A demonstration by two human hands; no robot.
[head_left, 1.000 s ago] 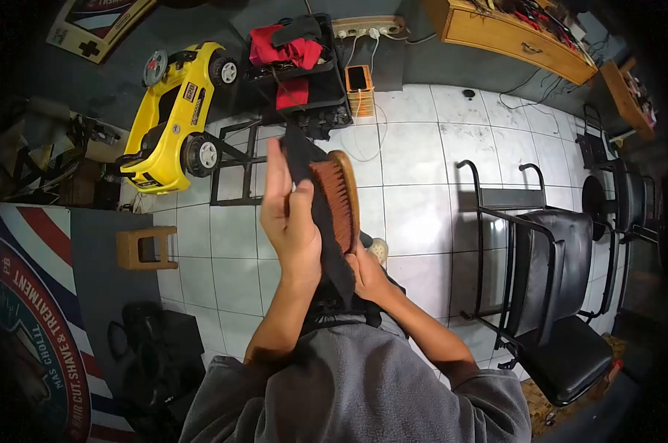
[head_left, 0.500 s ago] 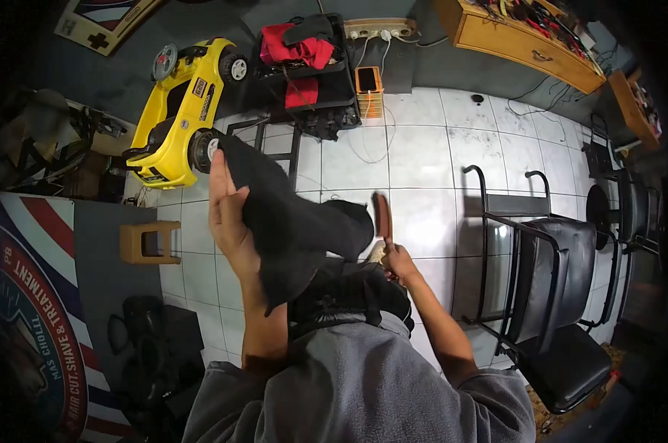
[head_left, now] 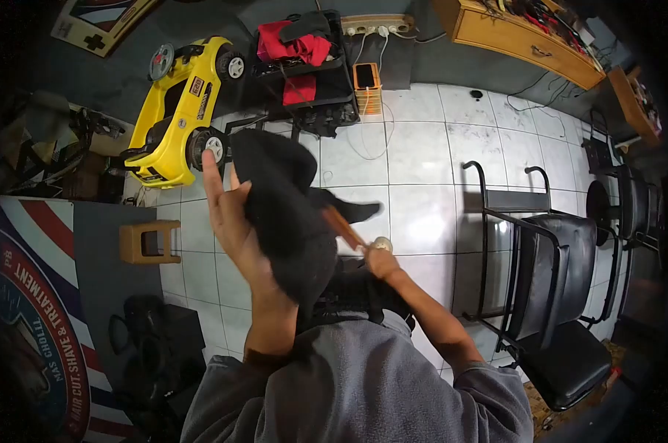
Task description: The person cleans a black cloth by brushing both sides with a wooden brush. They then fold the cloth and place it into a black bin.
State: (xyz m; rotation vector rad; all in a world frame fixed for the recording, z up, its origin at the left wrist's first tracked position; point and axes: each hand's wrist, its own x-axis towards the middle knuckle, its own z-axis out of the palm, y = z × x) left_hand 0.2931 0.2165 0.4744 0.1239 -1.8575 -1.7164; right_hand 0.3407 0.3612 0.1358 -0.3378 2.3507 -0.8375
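A black cloth (head_left: 290,214) is draped over my left hand (head_left: 234,214), which is raised with its fingers stretched and apart behind and beside the fabric. The cloth hangs against my left palm, and one loose end sticks out to the right. My right hand (head_left: 381,261) is closed round the handle of a brown brush (head_left: 343,227). The far end of the brush meets the cloth's right side, where its tip is hidden. My right fingers are wrapped together at the handle.
A yellow toy car (head_left: 179,111) stands at the upper left, near a black shelf cart (head_left: 319,92) with red cloths. A brown stool (head_left: 149,243) is at left. Black chairs (head_left: 552,280) stand at right. A wooden drawer unit (head_left: 526,44) is at the upper right.
My right hand and the brush have moved left and up, and the brush now touches the cloth. The cloth has swung and folded, its loose end shifting.
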